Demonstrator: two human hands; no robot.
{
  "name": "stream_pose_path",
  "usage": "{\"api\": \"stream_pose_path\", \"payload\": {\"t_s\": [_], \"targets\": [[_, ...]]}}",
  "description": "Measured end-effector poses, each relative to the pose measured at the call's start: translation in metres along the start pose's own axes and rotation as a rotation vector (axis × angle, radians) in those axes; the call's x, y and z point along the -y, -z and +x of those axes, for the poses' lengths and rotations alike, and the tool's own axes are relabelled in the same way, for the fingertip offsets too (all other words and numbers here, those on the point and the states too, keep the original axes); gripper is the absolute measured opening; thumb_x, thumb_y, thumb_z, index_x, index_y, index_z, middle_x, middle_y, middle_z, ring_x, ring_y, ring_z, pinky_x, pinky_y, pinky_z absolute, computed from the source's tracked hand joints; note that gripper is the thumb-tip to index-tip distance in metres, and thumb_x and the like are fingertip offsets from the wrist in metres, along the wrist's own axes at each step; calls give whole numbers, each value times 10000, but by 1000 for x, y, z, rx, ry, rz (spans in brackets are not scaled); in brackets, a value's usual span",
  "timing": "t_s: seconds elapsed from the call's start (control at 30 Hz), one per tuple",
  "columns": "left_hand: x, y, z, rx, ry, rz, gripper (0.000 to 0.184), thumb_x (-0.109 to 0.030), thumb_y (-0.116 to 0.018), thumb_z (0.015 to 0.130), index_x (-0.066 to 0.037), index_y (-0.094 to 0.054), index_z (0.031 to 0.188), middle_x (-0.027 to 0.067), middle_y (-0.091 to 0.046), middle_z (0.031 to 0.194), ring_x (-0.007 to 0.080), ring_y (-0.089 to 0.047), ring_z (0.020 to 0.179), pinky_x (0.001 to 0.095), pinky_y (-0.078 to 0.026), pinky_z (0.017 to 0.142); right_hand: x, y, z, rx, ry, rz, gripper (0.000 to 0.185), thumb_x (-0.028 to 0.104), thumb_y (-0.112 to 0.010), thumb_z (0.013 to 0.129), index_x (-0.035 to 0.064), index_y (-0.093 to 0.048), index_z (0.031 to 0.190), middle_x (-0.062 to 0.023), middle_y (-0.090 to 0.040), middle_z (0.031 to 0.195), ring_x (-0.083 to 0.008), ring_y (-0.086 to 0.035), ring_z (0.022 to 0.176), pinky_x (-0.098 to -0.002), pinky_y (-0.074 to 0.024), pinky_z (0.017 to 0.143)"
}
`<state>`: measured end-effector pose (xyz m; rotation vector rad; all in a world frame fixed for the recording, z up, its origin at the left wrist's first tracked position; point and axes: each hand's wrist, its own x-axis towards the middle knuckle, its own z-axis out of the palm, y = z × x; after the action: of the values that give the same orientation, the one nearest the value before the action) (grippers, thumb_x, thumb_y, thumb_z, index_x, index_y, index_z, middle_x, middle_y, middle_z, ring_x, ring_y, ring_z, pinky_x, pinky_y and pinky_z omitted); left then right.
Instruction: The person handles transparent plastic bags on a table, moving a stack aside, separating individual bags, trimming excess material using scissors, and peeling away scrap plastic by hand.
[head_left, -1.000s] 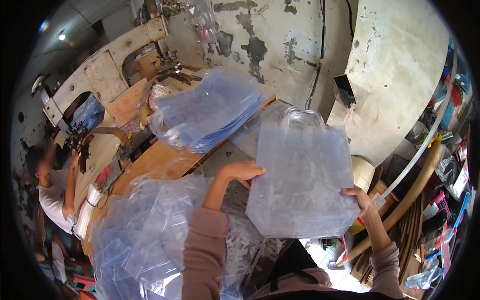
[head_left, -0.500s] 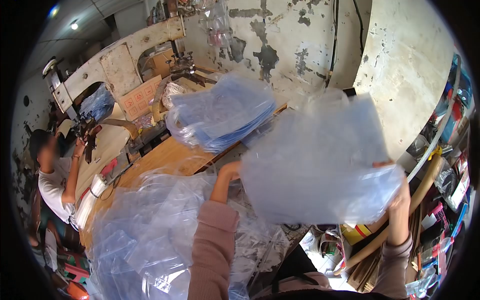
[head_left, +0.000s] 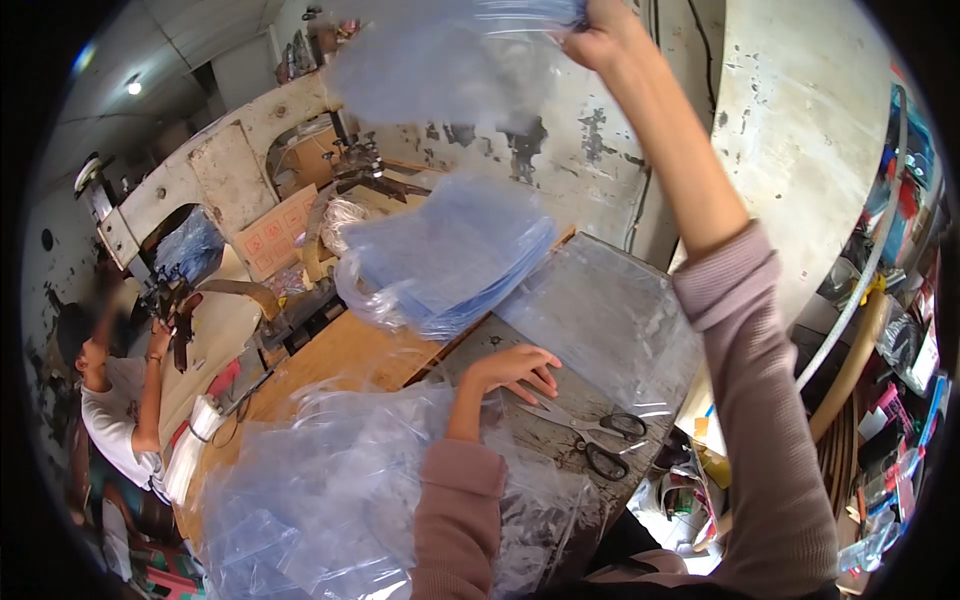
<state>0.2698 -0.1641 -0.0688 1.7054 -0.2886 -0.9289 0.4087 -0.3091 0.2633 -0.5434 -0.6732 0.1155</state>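
Note:
My right hand is raised high at the top of the view, gripping the edge of clear plastic bags that are blurred by motion. My left hand hovers over the worn table with its fingers apart and nothing in it. Just right of its fingertips lies a pair of scissors with black handles. Behind it is a flat clear plastic sheet. A neat stack of bluish clear bags sits farther back, beneath the raised bags. A loose heap of clear bags spreads to the left of my left forearm.
At the far left a person in a white shirt works at a machine. A wooden tabletop runs between us. On the right are a brown roll, a grey hose and cluttered goods.
My right hand has lifted the bags up and to the left, above the stack. My left hand has let go of them, and the scissors and flat sheet have come into sight.

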Motion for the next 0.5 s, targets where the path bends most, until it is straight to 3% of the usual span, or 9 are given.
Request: {"api": "stream_pose_path", "payload": {"t_s": [0.07, 0.13, 0.17, 0.2, 0.23, 0.27, 0.37, 0.47, 0.5], "targets": [[4, 1, 3, 34, -11, -23, 431, -310, -381, 937, -16, -460, 1241, 136, -577, 1010, 238, -626, 963, 354, -550, 749, -39, -4, 6, 68, 70, 88, 385, -17, -225, 866, -99, -499, 1124, -266, -564, 1119, -355, -589, 1022, -511, -497, 884], [4, 0, 1, 22, -2, -50, 433, -316, -387, 942, -16, -457, 1246, 139, -576, 1038, 248, -631, 950, 354, -554, 736, -87, -4, -32, -246, 179, 137, 308, 36, -401, 890, 0, -433, 1195, -162, -550, 1115, -303, -582, 1016, -461, -506, 891], [-3, -5, -6, -13, -14, -34, 434, -327, -372, 949, -13, -453, 1237, 141, -581, 1020, 240, -635, 941, 346, -549, 736, -115, 0, -53, -259, 201, 104, 359, 10, -400, 870, 43, -400, 1227, -153, -526, 1138, -306, -560, 1041, -470, -498, 897], [-6, -7, -9, -46, -26, -18, 437, -338, -357, 956, -10, -448, 1229, 142, -586, 1002, 232, -639, 933, 339, -544, 737, -144, 9, -75, -273, 225, 67, 423, -15, -398, 849, 86, -366, 1259, -144, -501, 1161, -310, -538, 1066, -478, -490, 903], [-6, -7, -7, -86, 14, -73, 457, -307, -504, 907, -1, -448, 1243, 126, -581, 1063, 228, -611, 987, 345, -546, 734, -177, 29, -92, -331, 220, -25, 524, -21, -435, 829, 176, -309, 1298, -121, -457, 1194, -291, -500, 1079, -479, -476, 908], [20, 4, 11, -91, 21, -83, 457, -307, -504, 907, -1, -448, 1243, 126, -581, 1063, 228, -611, 987, 345, -546, 734, -202, 37, -117, -438, 140, 25, 819, -69, -483, 714, 247, -203, 1416, -63, -451, 1201, -226, -470, 1053, -410, -424, 910], [87, 31, 58, -51, -476, 245, 560, -203, -666, 798, 14, -440, 1262, 105, -558, 1160, 222, -555, 1075, 347, -549, 728, -282, 97, -168, -622, -105, 79, 812, -81, -465, 710, 205, -182, 1416, -92, -400, 1277, -267, -427, 1134, -454, -409, 909], [45, 15, 29, -94, -430, 248, 672, -89, -743, 690, 16, -432, 1277, 87, -530, 1227, 217, -502, 1141, 333, -558, 716, -275, 101, -165, -767, -333, 30, 800, -73, -469, 713, 184, -161, 1405, -112, -378, 1277, -302, -425, 1121, -512, -412, 879], [19, 2, 2, -183, -281, 215, 664, -87, -737, 694, 12, -434, 1276, 91, -536, 1218, 217, -507, 1136, 325, -562, 711, -269, 94, -162, -773, -333, 28, 800, -73, -469, 713, 184, -161, 1405, -112, -378, 1277, -302, -425, 1121, -512, -412, 879]]}}
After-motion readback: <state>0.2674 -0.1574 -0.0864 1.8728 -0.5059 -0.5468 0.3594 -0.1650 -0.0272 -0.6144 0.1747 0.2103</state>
